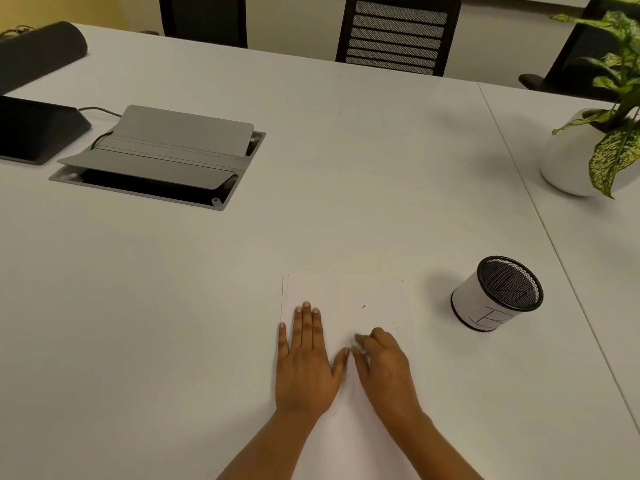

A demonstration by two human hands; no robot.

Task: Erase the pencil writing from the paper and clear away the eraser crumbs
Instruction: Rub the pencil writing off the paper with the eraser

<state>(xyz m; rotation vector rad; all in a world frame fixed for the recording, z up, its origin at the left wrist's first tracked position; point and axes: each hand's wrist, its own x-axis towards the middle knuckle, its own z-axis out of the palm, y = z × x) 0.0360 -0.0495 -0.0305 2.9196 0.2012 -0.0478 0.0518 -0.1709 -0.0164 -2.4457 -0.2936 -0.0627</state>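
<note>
A white sheet of paper [374,296] lies on the white table, hard to tell from the tabletop. Its pencil marks are too faint to read; a few dark specks [363,306] show near its middle. My left hand [304,358] lies flat on the paper's left part, fingers spread. My right hand [384,365] is closed on a small white eraser [357,345], which presses on the paper just right of my left thumb.
A black mesh pen cup [498,294] with a white paper wrap stands right of the paper. A potted plant [588,147] sits at the far right. A grey open cable box [162,157] and dark devices [34,129] are at the far left. Chairs [398,36] stand behind the table.
</note>
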